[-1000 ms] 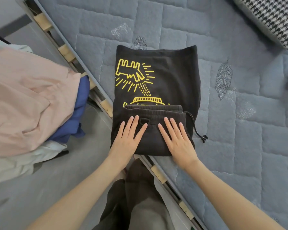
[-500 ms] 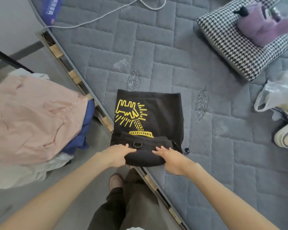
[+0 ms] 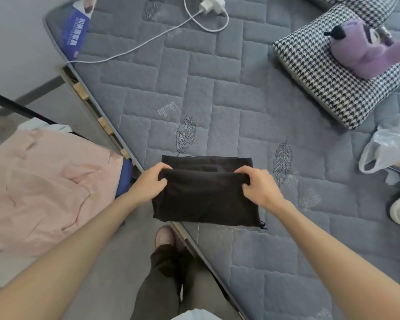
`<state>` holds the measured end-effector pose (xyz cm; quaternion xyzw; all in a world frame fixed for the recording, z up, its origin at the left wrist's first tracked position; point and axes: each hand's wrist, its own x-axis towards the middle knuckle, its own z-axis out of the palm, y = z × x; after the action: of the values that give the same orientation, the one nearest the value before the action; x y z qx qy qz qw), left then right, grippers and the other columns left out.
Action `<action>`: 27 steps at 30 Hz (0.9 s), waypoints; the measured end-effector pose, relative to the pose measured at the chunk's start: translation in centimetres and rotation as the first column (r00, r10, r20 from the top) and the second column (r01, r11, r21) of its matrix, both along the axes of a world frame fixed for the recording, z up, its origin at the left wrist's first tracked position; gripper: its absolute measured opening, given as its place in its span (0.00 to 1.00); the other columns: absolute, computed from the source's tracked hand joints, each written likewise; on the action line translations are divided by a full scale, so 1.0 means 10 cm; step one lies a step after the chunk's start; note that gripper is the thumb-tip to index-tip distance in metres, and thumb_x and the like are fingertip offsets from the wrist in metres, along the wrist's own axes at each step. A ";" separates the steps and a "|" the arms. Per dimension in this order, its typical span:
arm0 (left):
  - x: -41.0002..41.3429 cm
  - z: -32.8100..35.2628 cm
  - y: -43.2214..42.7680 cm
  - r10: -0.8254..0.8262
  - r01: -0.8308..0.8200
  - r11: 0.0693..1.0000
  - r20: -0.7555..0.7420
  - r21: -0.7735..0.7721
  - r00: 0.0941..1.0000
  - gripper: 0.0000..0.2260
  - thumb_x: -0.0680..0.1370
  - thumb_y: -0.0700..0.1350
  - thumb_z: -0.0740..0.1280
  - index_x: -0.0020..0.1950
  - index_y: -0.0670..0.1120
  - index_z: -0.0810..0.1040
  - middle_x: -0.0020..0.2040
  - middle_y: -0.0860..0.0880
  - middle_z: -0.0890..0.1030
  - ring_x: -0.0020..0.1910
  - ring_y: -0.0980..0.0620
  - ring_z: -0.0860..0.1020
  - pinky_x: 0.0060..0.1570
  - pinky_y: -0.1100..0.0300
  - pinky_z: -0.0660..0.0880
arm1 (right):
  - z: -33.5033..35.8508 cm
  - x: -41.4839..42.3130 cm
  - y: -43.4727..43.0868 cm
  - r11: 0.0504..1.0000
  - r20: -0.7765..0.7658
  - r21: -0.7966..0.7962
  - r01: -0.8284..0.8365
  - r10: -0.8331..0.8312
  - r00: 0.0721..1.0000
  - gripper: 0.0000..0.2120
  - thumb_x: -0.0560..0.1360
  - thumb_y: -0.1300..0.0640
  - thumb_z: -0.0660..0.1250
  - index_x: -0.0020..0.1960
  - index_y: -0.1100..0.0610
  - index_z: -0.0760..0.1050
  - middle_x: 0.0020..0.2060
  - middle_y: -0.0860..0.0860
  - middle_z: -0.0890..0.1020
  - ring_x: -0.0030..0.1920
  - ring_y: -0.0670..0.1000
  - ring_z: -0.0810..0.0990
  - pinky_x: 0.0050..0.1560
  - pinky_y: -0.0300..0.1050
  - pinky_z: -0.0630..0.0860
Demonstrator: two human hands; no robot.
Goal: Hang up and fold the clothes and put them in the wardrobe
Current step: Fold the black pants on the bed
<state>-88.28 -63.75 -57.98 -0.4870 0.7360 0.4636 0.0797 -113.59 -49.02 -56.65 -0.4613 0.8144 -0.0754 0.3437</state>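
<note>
Two bare forearms reach out from the bottom of the view toward the near edge of the mattress (image 3: pixel 217 100). Between them, on the floor just off that edge, stands a foot in a slipper (image 3: pixel 164 234) below a dark trouser leg.

Both hands hold a folded black garment (image 3: pixel 206 202) that lies on the mattress's near edge, one corner hanging slightly past it. The left hand (image 3: pixel 149 184) grips the left end of the garment's top fold, fingers curled over it and thumb on the near side. The right hand (image 3: pixel 256 187) pinches the right end of the same fold in the same way. A lower layer of the garment shows just beyond the fold. A knotted drawstring end (image 3: pixel 262 225) pokes out at the garment's near right corner, resting on the mattress.

Off the mattress's left side sits a pile of clothes, with a pink garment (image 3: pixel 44 188) on top and a blue cloth (image 3: pixel 125 179) beneath it. Wooden slats (image 3: pixel 104 124) show along that side of the mattress.

Farther on, toward the mattress's right side, lies a plastic bag (image 3: pixel 388 146). Beyond it is a houndstooth pillow (image 3: pixel 328 88) with a purple plush toy (image 3: pixel 365 54) on top. At the mattress's far end rests a white charger (image 3: pixel 211 5), its cable (image 3: pixel 148 42) running to the left edge beside a blue label (image 3: pixel 75 31).
</note>
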 end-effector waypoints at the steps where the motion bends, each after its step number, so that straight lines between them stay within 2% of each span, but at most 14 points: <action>1: -0.04 -0.06 -0.04 0.057 -0.057 0.998 -0.014 -0.010 0.998 0.14 0.79 0.36 0.61 0.64 0.45 0.73 0.61 0.46 0.77 0.61 0.49 0.74 0.61 0.56 0.69 | -0.07 -0.04 -0.03 0.998 -0.009 -0.042 0.045 -0.045 0.999 0.21 0.72 0.66 0.64 0.61 0.49 0.77 0.53 0.52 0.83 0.55 0.56 0.79 0.57 0.48 0.74; 5: -0.20 -0.34 -0.16 0.309 -0.312 0.950 -0.102 -0.014 0.946 0.12 0.79 0.39 0.64 0.63 0.43 0.73 0.60 0.47 0.77 0.59 0.50 0.73 0.60 0.58 0.68 | -0.32 -0.11 -0.10 0.949 0.073 -0.199 0.243 -0.233 0.970 0.17 0.73 0.66 0.68 0.59 0.52 0.79 0.53 0.49 0.83 0.55 0.51 0.79 0.61 0.45 0.73; 8: -0.32 -0.55 -0.21 0.533 -0.534 0.845 -0.137 0.031 0.835 0.13 0.80 0.42 0.64 0.64 0.43 0.72 0.60 0.47 0.75 0.58 0.52 0.72 0.58 0.62 0.66 | -0.50 -0.13 -0.15 0.886 0.109 -0.259 0.384 -0.368 0.923 0.16 0.74 0.66 0.68 0.59 0.53 0.77 0.54 0.48 0.80 0.56 0.50 0.77 0.59 0.41 0.70; 10: -0.38 -0.66 -0.19 0.625 -0.622 0.780 -0.127 0.067 0.771 0.16 0.81 0.46 0.62 0.67 0.43 0.69 0.63 0.46 0.74 0.62 0.50 0.72 0.58 0.63 0.64 | -0.61 -0.10 -0.16 0.847 0.160 -0.226 0.481 -0.455 0.876 0.19 0.76 0.64 0.66 0.65 0.53 0.72 0.60 0.49 0.77 0.60 0.51 0.75 0.64 0.46 0.71; 12: -0.41 -0.74 -0.11 0.689 -0.677 0.724 -0.113 0.133 0.716 0.20 0.80 0.52 0.63 0.69 0.45 0.67 0.64 0.48 0.73 0.64 0.50 0.71 0.60 0.62 0.64 | -0.70 -0.05 -0.12 0.796 0.185 -0.148 0.587 -0.561 0.807 0.24 0.78 0.58 0.66 0.72 0.53 0.65 0.66 0.50 0.73 0.65 0.52 0.72 0.68 0.52 0.69; 15: -0.35 -0.80 0.14 0.671 -0.663 0.740 -0.056 0.114 0.739 0.29 0.76 0.58 0.67 0.71 0.46 0.64 0.67 0.50 0.71 0.66 0.50 0.70 0.67 0.53 0.67 | -0.81 0.09 0.03 0.709 0.142 0.005 0.705 -0.698 0.702 0.28 0.78 0.46 0.64 0.74 0.55 0.62 0.68 0.52 0.72 0.68 0.55 0.69 0.66 0.54 0.68; 18: -0.34 -0.84 0.31 0.659 -0.658 0.752 -0.015 0.023 0.752 0.31 0.74 0.59 0.68 0.70 0.44 0.64 0.66 0.47 0.70 0.65 0.47 0.70 0.65 0.51 0.68 | -0.90 0.25 0.16 0.724 -0.012 0.123 0.679 -0.683 0.730 0.24 0.79 0.41 0.58 0.64 0.60 0.70 0.61 0.57 0.75 0.63 0.60 0.72 0.63 0.57 0.68; 19: -0.35 -0.85 0.31 0.669 -0.669 0.743 -0.012 0.009 0.743 0.29 0.75 0.58 0.68 0.68 0.44 0.65 0.65 0.46 0.71 0.63 0.46 0.71 0.63 0.52 0.69 | -0.93 0.28 0.17 0.737 -0.025 0.096 0.669 -0.670 0.742 0.21 0.80 0.43 0.57 0.58 0.61 0.71 0.56 0.57 0.76 0.58 0.60 0.74 0.58 0.57 0.70; 21: -0.39 -0.88 0.26 0.666 -0.666 0.746 -0.016 -0.019 0.746 0.24 0.77 0.57 0.65 0.65 0.43 0.66 0.61 0.45 0.73 0.60 0.43 0.73 0.59 0.51 0.70 | -0.93 0.33 0.15 0.741 0.050 -0.044 0.671 -0.669 0.742 0.14 0.82 0.48 0.56 0.48 0.58 0.66 0.42 0.53 0.77 0.46 0.58 0.76 0.43 0.52 0.70; 22: -0.39 -0.89 0.23 0.644 -0.644 0.763 -0.025 -0.055 0.765 0.21 0.78 0.57 0.63 0.63 0.44 0.66 0.59 0.44 0.75 0.58 0.41 0.74 0.56 0.50 0.71 | -0.92 0.34 0.13 0.741 0.073 -0.118 0.661 -0.658 0.750 0.11 0.82 0.50 0.56 0.46 0.56 0.64 0.37 0.51 0.75 0.40 0.56 0.75 0.36 0.49 0.68; 24: -0.38 -0.92 0.15 0.593 -0.594 0.792 -0.050 -0.139 0.803 0.17 0.81 0.56 0.58 0.62 0.45 0.66 0.54 0.43 0.77 0.55 0.39 0.75 0.51 0.50 0.71 | -0.90 0.30 0.09 0.766 0.021 -0.226 0.602 -0.614 0.789 0.09 0.83 0.50 0.55 0.46 0.51 0.62 0.32 0.47 0.73 0.34 0.51 0.73 0.31 0.44 0.65; 27: -0.36 -1.00 0.07 0.583 -0.576 0.804 0.004 -0.149 0.812 0.19 0.83 0.55 0.53 0.67 0.44 0.65 0.61 0.40 0.76 0.60 0.38 0.74 0.57 0.47 0.70 | -0.99 0.21 0.10 0.814 -0.149 -0.208 0.543 -0.575 0.804 0.09 0.82 0.46 0.53 0.50 0.50 0.64 0.34 0.46 0.73 0.35 0.52 0.71 0.35 0.47 0.64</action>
<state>-91.87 -63.06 -68.02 -0.7041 0.5807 0.4005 -0.0817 -111.49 -48.00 -66.58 -0.2307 0.9368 -0.1886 0.1834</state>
